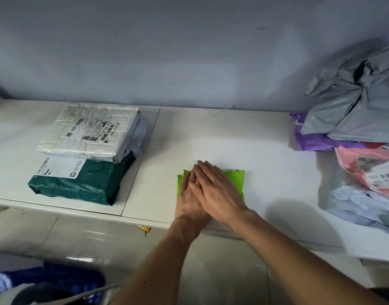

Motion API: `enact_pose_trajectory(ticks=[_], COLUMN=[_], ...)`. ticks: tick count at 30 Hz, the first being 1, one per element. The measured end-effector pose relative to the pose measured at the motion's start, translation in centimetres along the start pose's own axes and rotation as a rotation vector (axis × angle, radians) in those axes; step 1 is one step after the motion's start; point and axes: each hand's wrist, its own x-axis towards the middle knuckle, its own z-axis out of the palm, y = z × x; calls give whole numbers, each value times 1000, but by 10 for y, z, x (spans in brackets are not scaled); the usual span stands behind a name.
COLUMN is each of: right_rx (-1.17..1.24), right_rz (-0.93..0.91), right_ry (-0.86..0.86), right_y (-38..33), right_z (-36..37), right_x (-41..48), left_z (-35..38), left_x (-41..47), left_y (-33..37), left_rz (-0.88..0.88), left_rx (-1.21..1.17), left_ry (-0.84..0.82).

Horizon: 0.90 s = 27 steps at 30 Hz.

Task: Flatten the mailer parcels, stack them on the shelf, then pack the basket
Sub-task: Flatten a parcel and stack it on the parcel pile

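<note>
Right hand [220, 194] over left [185, 203] — pressing mailer [235, 179].

Right hand [218, 191] laid over left hand [187, 202], palms down, fingers straight.

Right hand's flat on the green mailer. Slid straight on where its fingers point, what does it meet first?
Only bare shelf, then probably the back wall. The right hand seems to pass right of the stacked parcels; depth is unclear.
</note>
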Motion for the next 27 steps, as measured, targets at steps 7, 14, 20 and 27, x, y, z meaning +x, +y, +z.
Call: enact_pose_trajectory(ticks=[7, 14, 20, 27], right_rx=[221, -78, -97, -144], right_rz=[111, 177, 232, 265], right_ry=[-121, -123, -74, -177], right_y=[19, 57, 54, 54], right_z=[9, 13, 15, 7], right_x=[2, -28, -32, -26], left_z=[0, 3, 4, -8], left_x=[7, 0, -9, 0], left_y=[-9, -24, -17, -13], left_rz=[26, 2, -85, -99], left_rx=[-131, -229, -115, -4], left_ry=[-93, 3, 25, -67])
